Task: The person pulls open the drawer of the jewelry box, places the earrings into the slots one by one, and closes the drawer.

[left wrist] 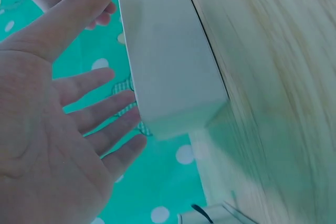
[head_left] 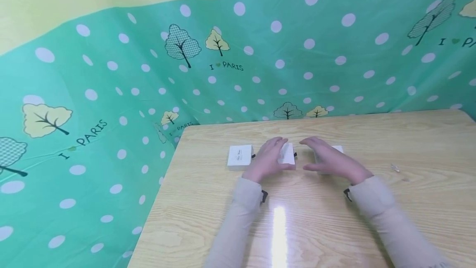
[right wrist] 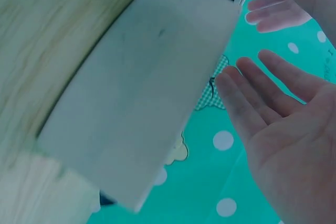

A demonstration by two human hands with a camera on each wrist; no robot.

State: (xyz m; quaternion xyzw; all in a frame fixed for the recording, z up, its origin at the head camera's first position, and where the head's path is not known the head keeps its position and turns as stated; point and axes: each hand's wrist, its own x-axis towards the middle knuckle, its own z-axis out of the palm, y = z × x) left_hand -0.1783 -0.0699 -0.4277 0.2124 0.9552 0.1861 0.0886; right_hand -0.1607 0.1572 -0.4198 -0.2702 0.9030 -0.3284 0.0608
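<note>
Three white boxes stand in a row on the table. My left hand (head_left: 267, 161) is over the middle box (head_left: 287, 154), hiding its left part; its fingers are spread and relaxed. Over the right box (head_left: 337, 149) my right hand (head_left: 329, 160) curves loosely, covering much of it. In the left wrist view, the fingertips lie right at the edge of a box (left wrist: 170, 51), with the thumb near its far corner. The right wrist view has the palm (right wrist: 294, 135) turned toward a box (right wrist: 142, 87), fingers extended beside it. Neither hand grips anything.
The left box (head_left: 239, 155), with printed writing and a black tab, sits left of my left hand. A small pale item (head_left: 395, 168) lies to the right on the wooden table (head_left: 193, 202). Behind the table hangs a green dotted cloth (head_left: 260, 69).
</note>
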